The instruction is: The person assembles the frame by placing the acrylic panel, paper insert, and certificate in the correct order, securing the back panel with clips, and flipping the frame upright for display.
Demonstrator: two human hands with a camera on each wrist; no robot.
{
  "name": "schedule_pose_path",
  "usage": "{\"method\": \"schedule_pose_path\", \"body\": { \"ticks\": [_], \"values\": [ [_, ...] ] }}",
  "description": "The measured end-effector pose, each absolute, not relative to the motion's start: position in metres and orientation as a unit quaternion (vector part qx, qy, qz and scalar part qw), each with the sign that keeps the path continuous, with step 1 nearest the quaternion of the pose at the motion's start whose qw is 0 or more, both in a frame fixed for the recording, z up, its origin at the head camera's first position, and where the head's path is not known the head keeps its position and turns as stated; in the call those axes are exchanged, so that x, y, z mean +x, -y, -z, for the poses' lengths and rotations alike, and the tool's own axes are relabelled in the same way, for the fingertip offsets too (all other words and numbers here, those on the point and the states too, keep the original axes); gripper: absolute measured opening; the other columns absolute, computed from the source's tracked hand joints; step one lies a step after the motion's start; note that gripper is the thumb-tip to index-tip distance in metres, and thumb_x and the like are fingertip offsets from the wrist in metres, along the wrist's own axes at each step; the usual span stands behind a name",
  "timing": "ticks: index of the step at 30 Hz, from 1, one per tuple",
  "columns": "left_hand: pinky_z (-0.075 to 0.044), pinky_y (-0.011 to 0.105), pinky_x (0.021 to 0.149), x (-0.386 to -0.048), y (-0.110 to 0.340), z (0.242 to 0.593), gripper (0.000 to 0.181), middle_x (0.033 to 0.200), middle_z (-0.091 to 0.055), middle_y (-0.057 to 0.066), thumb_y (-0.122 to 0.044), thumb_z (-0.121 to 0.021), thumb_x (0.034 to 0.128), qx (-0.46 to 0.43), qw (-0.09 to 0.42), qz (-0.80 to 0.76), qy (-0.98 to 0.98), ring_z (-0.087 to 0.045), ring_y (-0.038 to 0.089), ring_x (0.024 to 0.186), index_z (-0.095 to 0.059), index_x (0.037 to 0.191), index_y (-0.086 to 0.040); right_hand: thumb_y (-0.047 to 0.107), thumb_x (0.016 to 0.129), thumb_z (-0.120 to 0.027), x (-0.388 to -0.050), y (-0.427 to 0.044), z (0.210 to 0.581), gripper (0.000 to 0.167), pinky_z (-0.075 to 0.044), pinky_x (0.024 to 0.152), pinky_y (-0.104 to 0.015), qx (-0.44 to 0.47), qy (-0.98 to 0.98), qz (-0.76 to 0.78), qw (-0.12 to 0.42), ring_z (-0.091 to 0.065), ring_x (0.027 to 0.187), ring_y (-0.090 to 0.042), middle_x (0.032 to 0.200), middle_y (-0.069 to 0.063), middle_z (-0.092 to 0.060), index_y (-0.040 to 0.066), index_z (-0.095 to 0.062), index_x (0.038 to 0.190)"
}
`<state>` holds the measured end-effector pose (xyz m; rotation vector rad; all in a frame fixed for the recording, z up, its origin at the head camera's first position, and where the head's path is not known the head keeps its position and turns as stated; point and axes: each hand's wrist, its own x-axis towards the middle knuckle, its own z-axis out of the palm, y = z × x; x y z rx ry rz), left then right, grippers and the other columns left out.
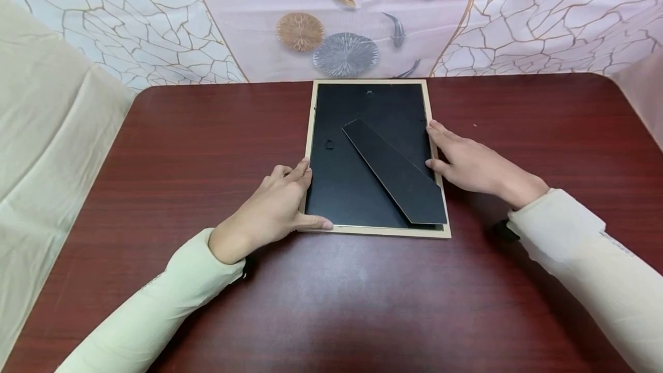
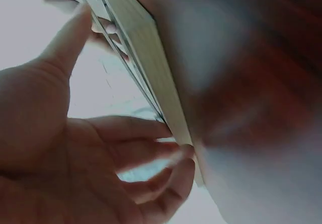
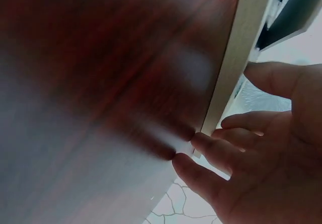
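Note:
A picture frame [image 1: 383, 233] with a pale wood rim lies back side up on the table, its black backing board [image 1: 357, 189] showing. The black easel stand [image 1: 396, 171] on the backing slants toward the lower right corner. My left hand [image 1: 271, 206] rests at the lower left corner, thumb stretched along the near rim and fingers against the left side. My right hand [image 1: 471, 160] touches the right side with nearly straight fingers. In the right wrist view its thumb [image 3: 271, 79] meets the rim, and two fingertips [image 3: 183, 163] reach the tabletop.
The dark red wooden table [image 1: 207, 131] extends around the frame, whose far edge lies near the table's back edge. Behind hangs a patterned cloth [image 1: 248, 27] with fish and round motifs. Pale fabric [image 1: 46, 131] hangs at the left side.

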<state>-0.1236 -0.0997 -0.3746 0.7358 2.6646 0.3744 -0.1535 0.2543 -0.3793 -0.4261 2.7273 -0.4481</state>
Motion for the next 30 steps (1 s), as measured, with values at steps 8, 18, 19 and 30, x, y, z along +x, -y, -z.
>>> {"method": "schedule_pose_path", "body": {
  "ticks": [8,18,19,30],
  "values": [
    [-0.049,0.051,0.106,-0.117,0.081,0.374,0.109,0.168,-0.028,0.029,-0.065,-0.080,0.0817,0.241,0.150,-0.084,-0.955,-0.053,0.044,0.127,-0.045,0.153,0.009,0.021,0.103,-0.064,-0.144,-0.261,0.379,0.078,-0.025,0.125,-0.062,-0.156,-0.956,0.184,0.167,-0.024,0.158,-0.045,0.171,-0.029,-0.018,-0.006,-0.022,0.163],
    [-0.059,0.048,0.095,-0.117,0.072,0.375,0.100,0.160,-0.036,0.037,-0.058,-0.087,0.0779,0.227,0.128,-0.088,-0.961,-0.056,0.045,0.116,-0.056,0.142,0.012,0.022,0.103,-0.066,-0.143,-0.263,0.379,0.078,-0.029,0.123,-0.062,-0.171,-0.954,0.187,0.158,-0.030,0.156,-0.046,0.171,-0.028,-0.021,-0.005,-0.025,0.163],
    [-0.059,0.048,0.094,-0.117,0.072,0.375,0.099,0.159,-0.037,0.038,-0.058,-0.088,0.0776,0.228,0.126,-0.087,-0.962,-0.056,0.045,0.113,-0.057,0.141,0.012,0.022,0.104,-0.066,-0.143,-0.263,0.379,0.077,-0.029,0.123,-0.062,-0.173,-0.954,0.187,0.157,-0.030,0.156,-0.046,0.170,-0.028,-0.021,-0.006,-0.025,0.163],
    [-0.056,0.049,0.099,-0.117,0.065,0.373,0.089,0.158,-0.040,0.037,-0.051,-0.089,0.0798,0.213,0.133,-0.081,-0.965,-0.056,0.049,0.118,-0.060,0.137,0.012,0.020,0.104,-0.065,-0.142,-0.265,0.381,0.075,-0.029,0.123,-0.062,-0.182,-0.954,0.182,0.152,-0.030,0.155,-0.046,0.169,-0.031,-0.021,-0.007,-0.026,0.162]
  ]
}}
